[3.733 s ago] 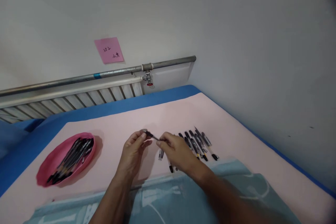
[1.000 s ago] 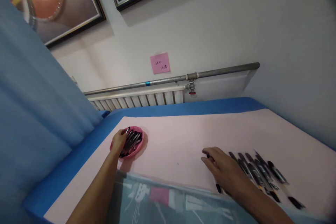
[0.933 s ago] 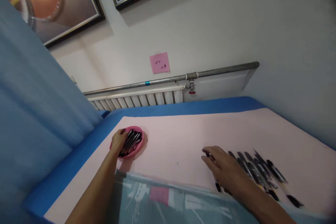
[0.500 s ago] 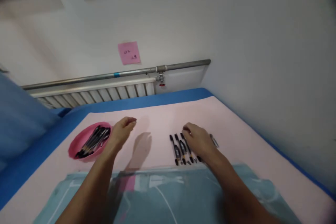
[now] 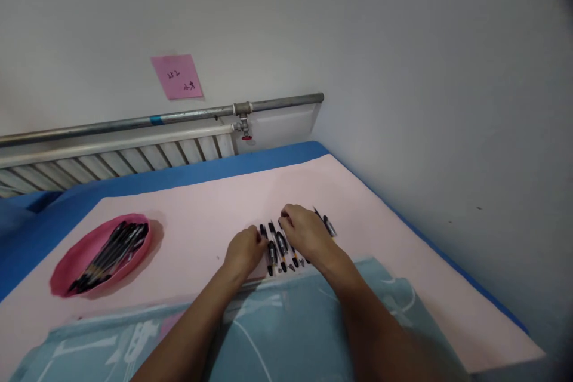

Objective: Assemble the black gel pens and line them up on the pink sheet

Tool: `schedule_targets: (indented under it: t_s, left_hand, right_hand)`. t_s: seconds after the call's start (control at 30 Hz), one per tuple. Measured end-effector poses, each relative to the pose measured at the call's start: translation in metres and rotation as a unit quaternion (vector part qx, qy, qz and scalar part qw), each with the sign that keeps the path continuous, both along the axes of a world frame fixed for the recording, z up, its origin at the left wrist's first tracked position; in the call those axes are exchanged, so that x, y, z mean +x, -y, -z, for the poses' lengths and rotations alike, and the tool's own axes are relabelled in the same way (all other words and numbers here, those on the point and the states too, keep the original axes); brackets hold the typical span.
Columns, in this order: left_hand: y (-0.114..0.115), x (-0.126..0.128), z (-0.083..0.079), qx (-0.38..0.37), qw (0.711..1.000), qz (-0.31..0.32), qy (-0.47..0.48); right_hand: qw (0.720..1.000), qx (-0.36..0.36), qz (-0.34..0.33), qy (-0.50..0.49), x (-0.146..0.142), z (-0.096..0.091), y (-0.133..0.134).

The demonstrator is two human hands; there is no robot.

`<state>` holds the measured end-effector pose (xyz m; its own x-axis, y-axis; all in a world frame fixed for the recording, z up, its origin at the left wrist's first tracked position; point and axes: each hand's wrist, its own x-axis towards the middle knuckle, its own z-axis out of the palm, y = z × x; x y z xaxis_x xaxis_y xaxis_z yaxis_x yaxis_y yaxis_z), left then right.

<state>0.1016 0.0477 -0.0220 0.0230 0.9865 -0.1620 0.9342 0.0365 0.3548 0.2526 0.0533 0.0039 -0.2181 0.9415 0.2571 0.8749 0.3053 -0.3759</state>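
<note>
Black-and-clear pen parts (image 5: 281,243) lie in a rough row on the pink sheet, with slim barrels, black caps and small tips among them. At the left end of the row my left hand (image 5: 244,252) has its fingers closed beside the leftmost pen; what they hold, if anything, is hidden. My right hand (image 5: 307,233) reaches over the right part of the row, fingers curled in a pinch near the top of a pen. Its palm covers some of the parts, and I cannot make out what is in the pinch.
A pink oval basket (image 5: 60,268) holding several dark pens stands on the left. Loose pen pieces (image 5: 330,225) lie right of my right hand. A light blue cloth (image 5: 290,322) covers the front. Behind are a radiator (image 5: 120,158), a metal pipe (image 5: 192,114) and a pink note (image 5: 176,76).
My left hand has moved right, from the open sheet near the basket to the left end of the pen row. My right hand stays over the row. The view has turned right.
</note>
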Motion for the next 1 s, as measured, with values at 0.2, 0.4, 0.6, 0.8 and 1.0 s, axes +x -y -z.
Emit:
schedule_targets:
  t_s: [0.2, 0.4, 0.6, 0.8, 1.0]
  left_hand:
    - [0.006, -0.012, -0.002, -0.017, 0.998, -0.013, -0.051]
    - [0.011, -0.016, -0.001, -0.015, 0.996, -0.013, -0.083]
    - [0.008, -0.033, -0.002, -0.012, 0.996, -0.043, -0.073]
    - [0.001, -0.052, -0.004, 0.018, 0.997, -0.077, -0.014]
    - [-0.001, -0.059, -0.006, 0.03, 0.995, -0.092, 0.024]
  right_hand:
    - [0.999, -0.031, -0.006, 0.032, -0.009, -0.002, 0.005]
    - [0.998, -0.042, -0.034, 0.038, -0.014, 0.004, 0.004]
    - [0.996, -0.038, -0.059, 0.057, -0.028, 0.01, 0.011]
    - [0.986, -0.048, -0.099, 0.124, -0.053, 0.022, 0.019]
    - [0.979, -0.069, -0.096, 0.163, -0.063, 0.021, 0.016]
